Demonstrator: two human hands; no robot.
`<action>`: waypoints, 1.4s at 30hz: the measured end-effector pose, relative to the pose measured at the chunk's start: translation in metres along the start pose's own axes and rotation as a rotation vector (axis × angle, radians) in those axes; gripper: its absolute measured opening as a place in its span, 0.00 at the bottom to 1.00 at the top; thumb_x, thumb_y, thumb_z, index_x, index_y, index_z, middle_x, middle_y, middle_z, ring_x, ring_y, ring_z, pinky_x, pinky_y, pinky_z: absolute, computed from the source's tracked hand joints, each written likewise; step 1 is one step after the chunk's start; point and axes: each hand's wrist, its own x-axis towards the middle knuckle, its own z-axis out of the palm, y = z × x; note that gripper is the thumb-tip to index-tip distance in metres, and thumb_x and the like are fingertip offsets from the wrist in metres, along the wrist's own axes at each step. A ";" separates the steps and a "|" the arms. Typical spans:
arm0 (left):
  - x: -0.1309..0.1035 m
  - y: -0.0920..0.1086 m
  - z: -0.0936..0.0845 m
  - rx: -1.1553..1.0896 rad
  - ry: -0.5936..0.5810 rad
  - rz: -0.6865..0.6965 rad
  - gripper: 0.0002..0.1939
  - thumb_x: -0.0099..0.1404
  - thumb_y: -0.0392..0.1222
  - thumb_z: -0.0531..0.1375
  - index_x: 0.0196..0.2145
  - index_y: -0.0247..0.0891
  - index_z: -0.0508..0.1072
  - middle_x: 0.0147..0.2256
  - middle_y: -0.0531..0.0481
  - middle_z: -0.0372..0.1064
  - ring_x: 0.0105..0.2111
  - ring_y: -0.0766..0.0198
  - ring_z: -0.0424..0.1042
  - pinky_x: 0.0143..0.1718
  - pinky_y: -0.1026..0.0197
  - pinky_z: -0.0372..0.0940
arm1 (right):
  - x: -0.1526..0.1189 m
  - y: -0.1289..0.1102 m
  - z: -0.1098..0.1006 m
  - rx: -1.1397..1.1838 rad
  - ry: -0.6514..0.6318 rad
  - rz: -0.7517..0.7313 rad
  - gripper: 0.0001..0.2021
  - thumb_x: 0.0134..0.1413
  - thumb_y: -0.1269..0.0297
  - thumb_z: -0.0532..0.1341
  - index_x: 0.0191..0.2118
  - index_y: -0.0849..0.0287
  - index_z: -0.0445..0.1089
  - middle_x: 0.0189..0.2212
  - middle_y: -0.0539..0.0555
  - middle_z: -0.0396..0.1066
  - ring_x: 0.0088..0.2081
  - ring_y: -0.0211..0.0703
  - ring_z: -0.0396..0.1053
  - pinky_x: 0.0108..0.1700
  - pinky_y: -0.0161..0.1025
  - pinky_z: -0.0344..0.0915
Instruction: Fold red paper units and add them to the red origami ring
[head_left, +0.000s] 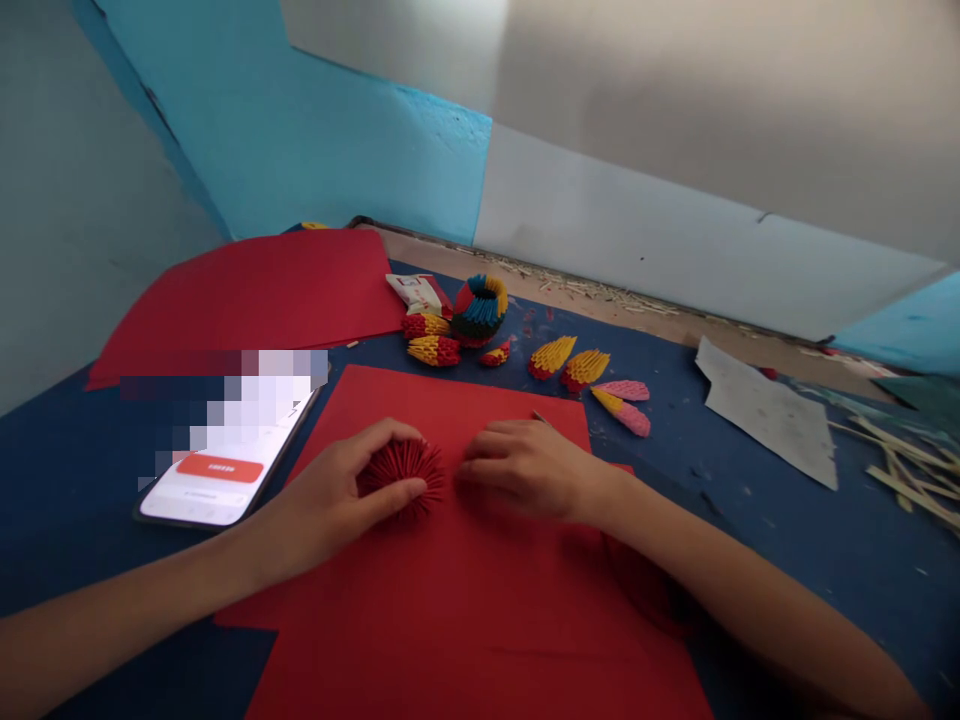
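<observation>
My left hand (364, 485) is wrapped round a red spiky ball made of folded paper pieces (409, 475), thumb at its front and fingers over the top. To the right, a small gap from the ball, my right hand (529, 465) is closed with the fingertips pressed together; what they hold, if anything, is hidden. A thin pointed tip (538, 416) shows just above the back of that hand, and I cannot tell what it belongs to. Both hands are over red paper sheets (450, 610).
A lit phone (217, 480) lies left. Behind stand a multicoloured folded-paper ring (480, 308) and several yellow, red and pink paper pieces (553, 357). More red sheets (270, 290) lie back left. A grey sheet (772, 415) and thin strips (907, 480) are at right on the blue table (660, 350).
</observation>
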 end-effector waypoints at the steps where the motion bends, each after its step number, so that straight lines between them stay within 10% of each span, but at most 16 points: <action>1: 0.000 0.000 0.000 0.003 0.001 0.002 0.13 0.63 0.51 0.57 0.41 0.42 0.68 0.38 0.52 0.72 0.39 0.58 0.71 0.39 0.60 0.65 | 0.001 0.000 0.001 -0.010 0.020 -0.007 0.12 0.59 0.72 0.52 0.40 0.61 0.73 0.35 0.60 0.73 0.35 0.43 0.68 0.35 0.39 0.61; 9: -0.002 0.000 0.002 -0.036 -0.001 0.032 0.12 0.63 0.49 0.58 0.42 0.42 0.68 0.38 0.52 0.72 0.37 0.60 0.72 0.38 0.61 0.65 | 0.001 0.001 0.007 0.745 0.386 0.301 0.09 0.59 0.68 0.55 0.40 0.61 0.72 0.32 0.54 0.75 0.33 0.37 0.72 0.35 0.33 0.66; 15: -0.005 0.005 0.004 -0.039 0.044 0.026 0.13 0.62 0.48 0.59 0.43 0.43 0.68 0.40 0.52 0.71 0.40 0.58 0.70 0.41 0.60 0.64 | 0.005 -0.002 0.010 1.289 0.372 0.391 0.08 0.52 0.61 0.65 0.36 0.60 0.76 0.28 0.52 0.76 0.29 0.35 0.72 0.31 0.32 0.69; 42: -0.010 0.008 0.002 -0.040 -0.078 0.090 0.12 0.63 0.46 0.59 0.44 0.44 0.66 0.40 0.52 0.70 0.38 0.60 0.70 0.39 0.61 0.65 | 0.005 -0.003 0.017 1.302 0.314 0.387 0.09 0.44 0.59 0.69 0.32 0.58 0.78 0.28 0.52 0.78 0.29 0.36 0.74 0.34 0.34 0.72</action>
